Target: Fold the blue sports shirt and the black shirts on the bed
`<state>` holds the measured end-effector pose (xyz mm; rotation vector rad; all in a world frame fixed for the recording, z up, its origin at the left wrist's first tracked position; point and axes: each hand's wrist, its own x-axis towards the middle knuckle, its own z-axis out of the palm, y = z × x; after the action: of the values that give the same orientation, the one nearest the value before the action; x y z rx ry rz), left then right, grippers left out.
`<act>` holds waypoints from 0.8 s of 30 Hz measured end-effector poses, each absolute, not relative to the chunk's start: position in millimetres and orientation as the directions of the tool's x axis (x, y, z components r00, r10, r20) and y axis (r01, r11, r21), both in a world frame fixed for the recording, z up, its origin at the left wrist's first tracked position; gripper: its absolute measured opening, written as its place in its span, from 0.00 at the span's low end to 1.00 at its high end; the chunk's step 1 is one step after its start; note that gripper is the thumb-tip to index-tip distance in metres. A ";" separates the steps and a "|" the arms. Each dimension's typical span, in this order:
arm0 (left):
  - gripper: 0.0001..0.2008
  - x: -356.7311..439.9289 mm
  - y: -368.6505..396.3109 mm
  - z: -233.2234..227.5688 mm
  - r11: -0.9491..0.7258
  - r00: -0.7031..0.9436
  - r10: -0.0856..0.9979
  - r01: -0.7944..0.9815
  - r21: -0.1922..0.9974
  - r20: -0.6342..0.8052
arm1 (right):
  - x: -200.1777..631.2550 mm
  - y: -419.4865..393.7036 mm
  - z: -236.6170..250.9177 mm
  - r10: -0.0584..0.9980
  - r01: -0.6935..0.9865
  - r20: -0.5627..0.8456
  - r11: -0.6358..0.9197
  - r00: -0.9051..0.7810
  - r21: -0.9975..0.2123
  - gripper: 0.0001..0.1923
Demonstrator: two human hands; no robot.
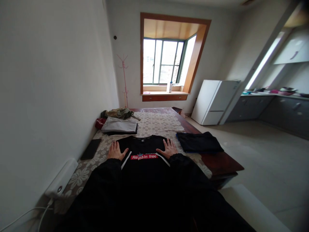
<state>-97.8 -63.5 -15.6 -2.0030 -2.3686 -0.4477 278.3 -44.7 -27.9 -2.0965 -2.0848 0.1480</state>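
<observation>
A black T-shirt (142, 170) with a red "Remain free" print lies spread face up on the table, its collar pointing away from me. My left hand (116, 151) rests flat on its left shoulder and sleeve area, fingers apart. On the opposite shoulder my right hand (167, 149) lies the same way, fingers spread and thumb turned inward. Neither hand grips the cloth. The shirt's lower part merges with my dark sleeves and is hard to make out. To the right of my right hand sits a folded dark garment (200, 142).
A patterned cloth (159, 122) covers much of the wooden table (222, 162). Folded grey clothes (120, 125) and a crumpled olive item (118, 113) lie at the back left. Near the wall are a dark flat object (91, 149) and a white device (62, 177) with cables.
</observation>
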 end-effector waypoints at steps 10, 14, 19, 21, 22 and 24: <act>0.57 -92.2 -67.2 -13.8 0.168 -0.198 0.966 0.969 0.180 0.164 | 277.4 -47.3 -23.9 0.998 0.982 0.070 0.018 -0.005 -0.189 0.55; 0.58 -90.9 -69.4 -13.6 0.159 -0.193 0.962 0.971 0.178 0.193 | 276.9 -47.2 -24.4 0.997 0.983 0.071 0.017 -0.003 -0.184 0.55; 0.58 -91.3 -68.4 -17.3 0.147 -0.184 0.961 0.973 0.179 0.209 | 276.8 -47.2 -25.5 0.991 0.986 0.129 0.040 -0.019 -0.163 0.55; 0.57 -91.9 -67.1 -19.2 0.151 -0.188 0.958 0.973 0.176 0.215 | 276.7 -48.3 -24.5 0.981 0.989 0.186 0.077 -0.053 -0.128 0.53; 0.57 -92.2 -66.5 -20.0 0.149 -0.187 0.956 0.973 0.174 0.225 | 276.5 -49.1 -23.6 0.973 0.989 0.216 0.106 -0.082 -0.102 0.51; 0.55 -92.6 -65.7 -20.5 0.120 -0.160 0.953 0.979 0.166 0.257 | 275.2 -50.9 -21.6 0.950 0.982 0.264 0.185 -0.168 -0.039 0.46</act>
<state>-92.6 -65.7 -20.5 -1.9768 -2.2837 -0.4550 275.2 -50.9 -21.6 -1.8598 -2.2300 -0.2064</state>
